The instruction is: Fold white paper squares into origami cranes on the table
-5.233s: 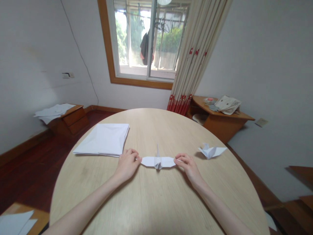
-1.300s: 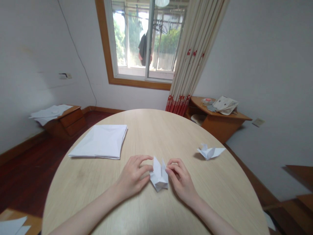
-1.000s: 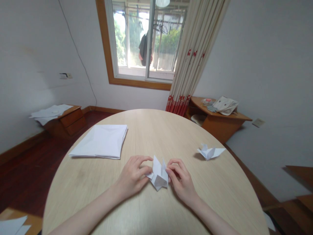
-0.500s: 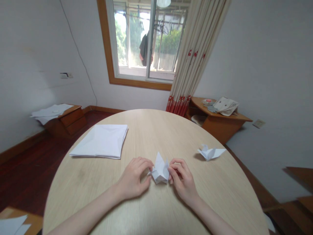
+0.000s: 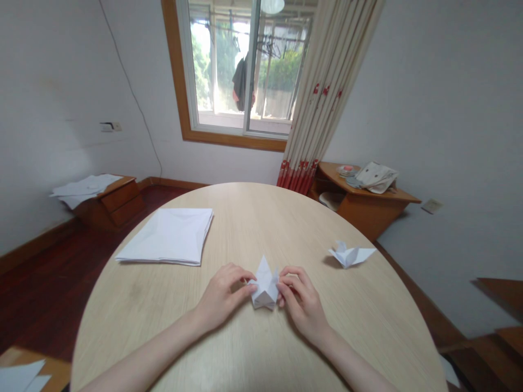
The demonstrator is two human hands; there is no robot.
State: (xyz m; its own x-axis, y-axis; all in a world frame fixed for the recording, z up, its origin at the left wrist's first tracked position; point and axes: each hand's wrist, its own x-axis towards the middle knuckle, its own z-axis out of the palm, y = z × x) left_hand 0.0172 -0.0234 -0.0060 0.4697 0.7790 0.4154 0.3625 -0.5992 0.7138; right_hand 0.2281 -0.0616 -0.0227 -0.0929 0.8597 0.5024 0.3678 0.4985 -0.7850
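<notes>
A small folded white paper figure [image 5: 265,286] stands on the round pale wooden table [image 5: 261,337], its points sticking up. My left hand [image 5: 223,296] pinches its left side with curled fingers. My right hand [image 5: 300,302] pinches its right side, fingers bent together. Both forearms reach in from the near edge of the table.
A stack of white paper sheets [image 5: 167,237] lies on the table at the left. A finished white paper figure [image 5: 350,254] lies at the right. A low wooden cabinet [image 5: 108,198] with papers stands by the left wall, and a corner shelf [image 5: 363,201] stands beside the curtain.
The paper figure, stretched flat between my hands five seconds ago, is now gathered upright between them. Over the last second my fingers have closed in tighter on its two sides.
</notes>
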